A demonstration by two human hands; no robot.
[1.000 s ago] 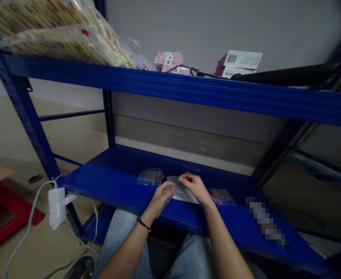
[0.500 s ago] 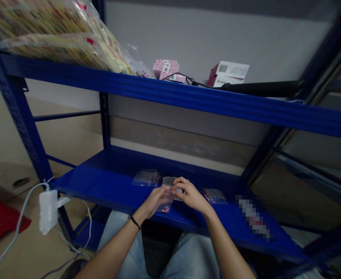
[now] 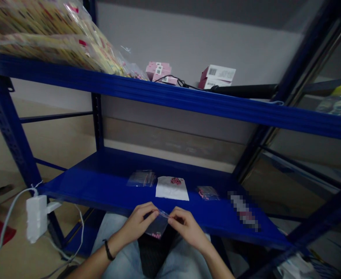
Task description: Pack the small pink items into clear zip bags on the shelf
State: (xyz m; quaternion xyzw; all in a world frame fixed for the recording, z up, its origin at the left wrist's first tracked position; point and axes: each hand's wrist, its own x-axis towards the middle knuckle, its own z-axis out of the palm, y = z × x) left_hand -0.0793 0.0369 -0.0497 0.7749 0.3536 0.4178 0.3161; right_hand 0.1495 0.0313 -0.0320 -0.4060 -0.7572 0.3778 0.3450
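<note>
While both hands [image 3: 137, 224] pinch a clear zip bag [image 3: 158, 226] of pink beads [image 3: 156, 235] — paper sheet [image 3: 172, 192], two bags [image 3: 142, 178], blue shelf [image 3: 100, 180] beyond

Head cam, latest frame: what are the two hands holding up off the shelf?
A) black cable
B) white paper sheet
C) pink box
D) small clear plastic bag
D. The left hand and right hand pinch the top edge of the small clear plastic bag, with pink bits at its bottom, while the white paper sheet lies on the blue shelf.
</note>
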